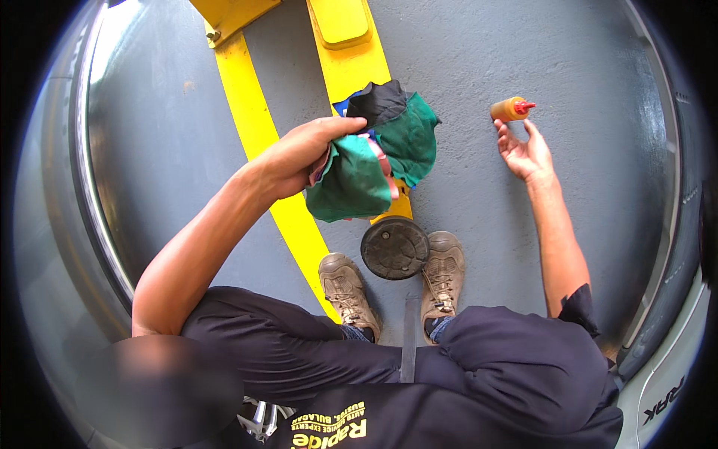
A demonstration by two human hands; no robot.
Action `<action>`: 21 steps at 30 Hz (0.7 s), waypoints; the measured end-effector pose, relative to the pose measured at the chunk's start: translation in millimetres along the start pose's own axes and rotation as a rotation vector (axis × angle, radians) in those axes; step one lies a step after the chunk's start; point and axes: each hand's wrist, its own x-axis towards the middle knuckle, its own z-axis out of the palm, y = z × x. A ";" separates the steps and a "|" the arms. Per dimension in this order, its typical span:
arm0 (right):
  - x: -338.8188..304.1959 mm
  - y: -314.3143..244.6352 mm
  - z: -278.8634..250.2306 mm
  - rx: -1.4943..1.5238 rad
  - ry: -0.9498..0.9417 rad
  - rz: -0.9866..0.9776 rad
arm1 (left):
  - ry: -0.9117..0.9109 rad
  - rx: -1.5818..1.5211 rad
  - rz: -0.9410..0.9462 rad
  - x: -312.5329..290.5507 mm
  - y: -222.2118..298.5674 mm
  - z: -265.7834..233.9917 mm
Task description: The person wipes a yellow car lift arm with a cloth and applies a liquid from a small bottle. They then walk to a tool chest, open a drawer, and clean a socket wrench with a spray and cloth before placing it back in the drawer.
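Observation:
A bundle of cloth rags [348,179], mostly green with black, pink and blue pieces, hangs from my left hand [295,157]. The thumb lies along the top, and the other fingers are hidden behind the cloth. On the right, a squeeze bottle [508,110] with a yellow-orange body and a red nozzle cap is at the grey floor; I cannot tell if it stands or lies. Just below the bottle is my right hand [526,153], palm showing, fingers apart and slightly curled. Its fingertips come close to the bottle without gripping it.
Yellow steel lift arms [258,123] run along the grey floor [456,67]. One ends in a round black rubber pad [395,248] between my brown shoes [443,273]. A car's side [666,389] borders the right, and a shiny vehicle panel [52,247] curves along the left.

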 end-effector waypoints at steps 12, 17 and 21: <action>-149.4 144.8 96.1 -1.171 -0.773 -0.574 | -0.019 0.016 -0.045 -20.9 -31.3 45.4; -121.8 140.8 78.7 -0.486 -0.612 0.067 | -0.082 0.196 -0.002 -39.7 -12.5 20.4; -102.0 119.1 75.4 0.024 -0.686 0.208 | -0.079 0.067 0.207 -61.0 6.2 -26.0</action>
